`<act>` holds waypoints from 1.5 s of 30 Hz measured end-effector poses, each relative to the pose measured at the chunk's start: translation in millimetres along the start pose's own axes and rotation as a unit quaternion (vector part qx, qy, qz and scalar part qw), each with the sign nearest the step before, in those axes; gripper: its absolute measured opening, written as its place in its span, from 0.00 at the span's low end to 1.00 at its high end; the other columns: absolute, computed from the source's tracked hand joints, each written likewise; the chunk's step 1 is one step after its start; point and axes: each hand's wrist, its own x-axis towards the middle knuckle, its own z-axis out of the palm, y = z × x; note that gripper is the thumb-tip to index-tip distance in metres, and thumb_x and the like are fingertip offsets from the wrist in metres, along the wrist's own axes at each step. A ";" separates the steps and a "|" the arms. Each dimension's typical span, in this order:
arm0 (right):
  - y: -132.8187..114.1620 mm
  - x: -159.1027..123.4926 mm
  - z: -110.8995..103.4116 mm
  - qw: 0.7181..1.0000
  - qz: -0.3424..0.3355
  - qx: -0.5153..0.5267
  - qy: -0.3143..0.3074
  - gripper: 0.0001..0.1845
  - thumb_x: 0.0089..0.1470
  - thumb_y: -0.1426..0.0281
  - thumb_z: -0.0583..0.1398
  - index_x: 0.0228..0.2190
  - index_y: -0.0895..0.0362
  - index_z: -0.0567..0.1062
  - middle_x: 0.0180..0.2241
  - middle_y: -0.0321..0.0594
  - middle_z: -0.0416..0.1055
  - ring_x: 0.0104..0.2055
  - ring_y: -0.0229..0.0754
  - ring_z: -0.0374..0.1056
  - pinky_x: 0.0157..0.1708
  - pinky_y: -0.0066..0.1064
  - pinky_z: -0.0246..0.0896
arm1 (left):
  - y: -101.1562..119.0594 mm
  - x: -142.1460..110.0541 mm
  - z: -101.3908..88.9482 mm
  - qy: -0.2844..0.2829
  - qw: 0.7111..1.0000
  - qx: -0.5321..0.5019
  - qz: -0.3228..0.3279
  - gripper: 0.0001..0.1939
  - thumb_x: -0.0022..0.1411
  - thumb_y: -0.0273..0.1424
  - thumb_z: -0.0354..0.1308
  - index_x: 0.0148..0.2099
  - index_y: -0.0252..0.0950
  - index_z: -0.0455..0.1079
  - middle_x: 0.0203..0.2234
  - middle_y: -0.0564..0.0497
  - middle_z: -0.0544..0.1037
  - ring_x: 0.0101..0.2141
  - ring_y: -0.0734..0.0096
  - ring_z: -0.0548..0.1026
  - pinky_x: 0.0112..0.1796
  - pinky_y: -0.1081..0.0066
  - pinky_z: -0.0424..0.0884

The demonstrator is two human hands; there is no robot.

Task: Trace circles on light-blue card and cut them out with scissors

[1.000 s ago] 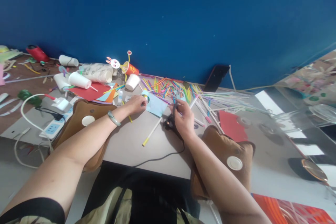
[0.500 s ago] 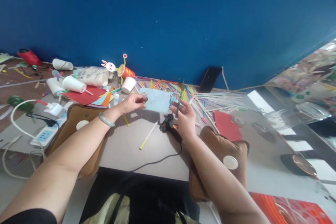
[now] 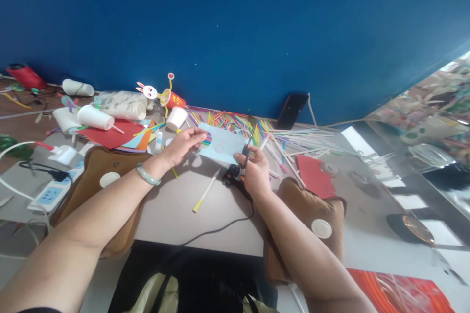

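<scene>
A light blue sheet of paper (image 3: 224, 145) is held up between my hands. My left hand (image 3: 183, 144) pinches its left end, beside a rounded cut-out through which coloured straws show. My right hand (image 3: 256, 171) is closed round dark scissors (image 3: 251, 138), their blades pointing up and away. Its thumb also rests at the paper's lower right corner. Below the paper a black glue gun (image 3: 235, 176) lies on the table with its cord running towards me. A white marker with a yellow end (image 3: 206, 190) lies to its left.
Many coloured straws (image 3: 220, 118) lie along the blue wall. White paper cups (image 3: 176, 118), red paper (image 3: 110, 132) and a power strip (image 3: 51, 194) are at the left. Brown cushions (image 3: 110, 195) lie under my forearms. A phone (image 3: 292, 110) leans on the wall.
The paper was low and tilted, then was raised and turned wider to view. My right hand with the scissors has come to its right edge. The glue gun stays on the table.
</scene>
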 end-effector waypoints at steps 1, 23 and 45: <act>-0.2 0.2 -0.1 1.000 -0.004 -0.001 0.005 0.29 0.34 0.63 0.74 0.37 0.54 0.69 0.25 0.29 0.75 0.25 0.37 0.70 0.28 0.29 0.64 | -1.0 1.5 -0.6 0.018 0.999 -0.033 0.003 0.24 0.49 0.49 0.66 0.37 0.36 0.66 0.24 0.57 0.67 0.25 0.78 0.66 0.28 0.74 0.64; 7.9 -31.8 12.5 0.994 -0.033 -0.026 -0.104 0.27 0.40 0.63 0.73 0.36 0.50 0.64 0.24 0.26 0.72 0.24 0.36 0.69 0.26 0.28 0.65 | -7.1 -29.7 29.3 -0.104 0.986 0.109 0.074 0.21 0.59 0.44 0.64 0.51 0.39 0.73 0.49 0.47 0.80 0.52 0.59 0.75 0.55 0.60 0.69; -8.2 -25.9 2.9 0.969 -0.059 -0.178 -0.161 0.23 0.45 0.59 0.71 0.39 0.53 0.70 0.28 0.32 0.73 0.28 0.37 0.68 0.27 0.30 0.65 | 2.6 -20.4 14.7 0.133 0.987 0.033 -0.086 0.20 0.57 0.49 0.64 0.32 0.35 0.75 0.25 0.47 0.80 0.32 0.61 0.79 0.38 0.63 0.74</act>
